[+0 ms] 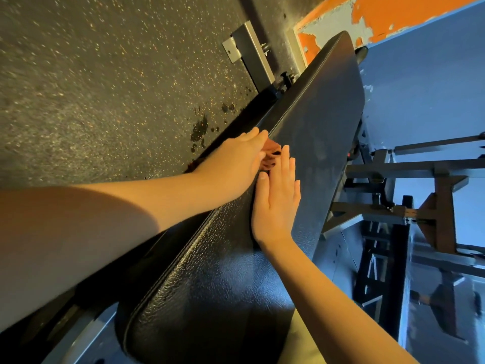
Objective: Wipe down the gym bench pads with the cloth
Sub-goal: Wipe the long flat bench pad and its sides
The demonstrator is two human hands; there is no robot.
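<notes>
Two black textured bench pads run diagonally through the view: the near seat pad (pixel 215 292) and the long back pad (pixel 322 122) beyond it. A small reddish-brown cloth (pixel 350 156) is bunched at the gap between them, mostly hidden by my hands. My left hand (pixel 236 164) lies over the pad's left edge with its fingers extended onto the cloth. My right hand (pixel 278 195) rests flat on the pad surface, fingers straight, fingertips just below the cloth.
Speckled dark rubber floor (pixel 91 88) with wet dark splashes (pixel 200 127) lies left of the bench. A metal frame bracket (pixel 252 53) sits at the far end by an orange peeling wall base (pixel 380 14). Metal rack bars (pixel 409 206) crowd the right side.
</notes>
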